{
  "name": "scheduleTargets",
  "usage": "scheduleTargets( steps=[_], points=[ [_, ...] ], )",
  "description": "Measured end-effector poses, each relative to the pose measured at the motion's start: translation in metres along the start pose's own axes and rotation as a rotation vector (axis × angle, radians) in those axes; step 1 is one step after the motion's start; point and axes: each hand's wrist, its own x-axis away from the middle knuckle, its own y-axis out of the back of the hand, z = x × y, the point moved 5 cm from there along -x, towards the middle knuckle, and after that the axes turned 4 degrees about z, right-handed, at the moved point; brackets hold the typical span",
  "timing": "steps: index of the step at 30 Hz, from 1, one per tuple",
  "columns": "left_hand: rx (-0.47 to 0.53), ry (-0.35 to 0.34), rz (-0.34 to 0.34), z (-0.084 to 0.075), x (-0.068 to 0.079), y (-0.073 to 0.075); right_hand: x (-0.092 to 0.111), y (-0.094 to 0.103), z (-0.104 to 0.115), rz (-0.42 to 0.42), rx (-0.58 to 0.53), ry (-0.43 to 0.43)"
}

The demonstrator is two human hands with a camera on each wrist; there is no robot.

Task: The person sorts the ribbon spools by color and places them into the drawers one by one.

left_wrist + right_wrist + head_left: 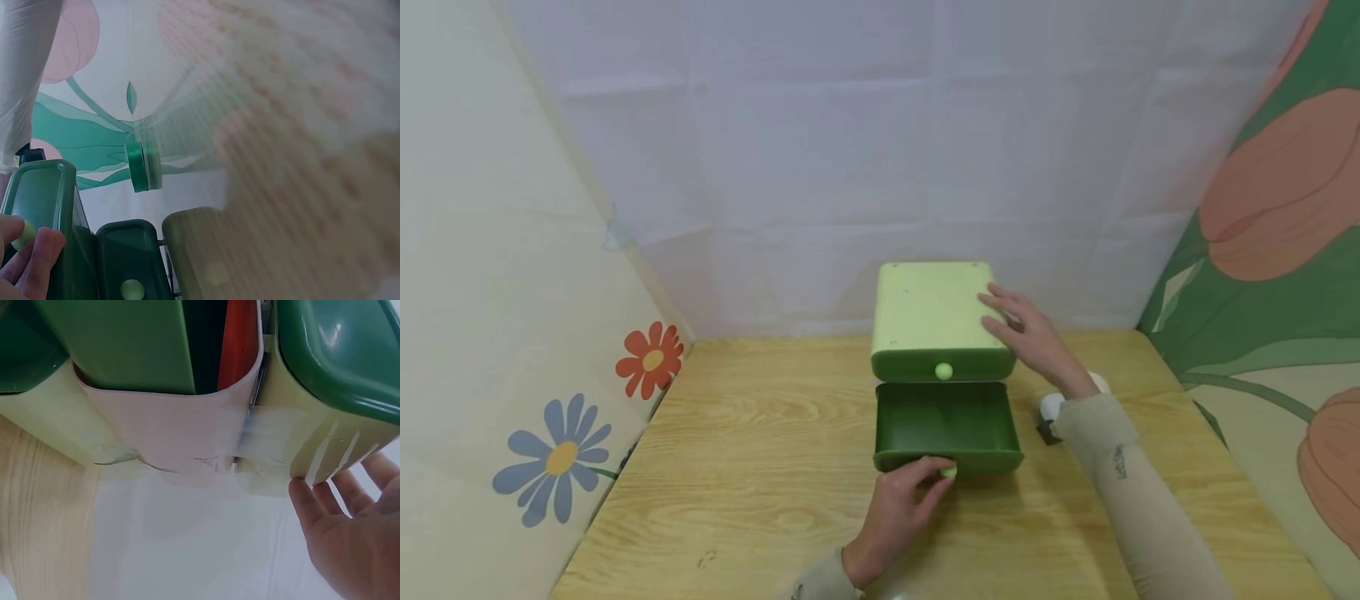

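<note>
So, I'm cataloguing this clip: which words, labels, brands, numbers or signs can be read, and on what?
"Let": apparent start of the dark lettering on the right sleeve; the rest is too small to read.
Left sleeve: dark mark, cut off at the picture's edge, unreadable.
Tabletop: small faint mark, too blurred to tell if it is writing.
Drawer unit: none visible.

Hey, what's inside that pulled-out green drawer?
In the pulled-out drawer, only bare green floor and walls show; whatever lies farther back, beneath the upper drawer, is covered.

I see L hand (pixel 897 510) low, thumb + idx pinching; R hand (pixel 1032 335) farther fwd, fingers spread.
</note>
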Motion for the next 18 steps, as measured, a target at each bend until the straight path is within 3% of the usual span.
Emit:
scheduleTargets(
  steps=[5,8,16,18],
  points=[
    [-0.008,-0.012,-0.015,0.000,0.001,-0.001,0.002,0.001,-0.003,-0.024,-0.045,0.005],
    [-0.011,-0.020,-0.019,0.001,0.001,-0.002,0.007,0.005,-0.011,-0.055,-0.089,-0.033],
    [0.013,-0.012,-0.017,0.001,-0.001,-0.001,0.034,0.020,-0.048,-0.039,-0.161,-0.154],
    [0.016,-0.011,-0.017,0.001,-0.001,0.000,0.043,0.024,-0.061,-0.032,-0.137,-0.190]
  ],
)
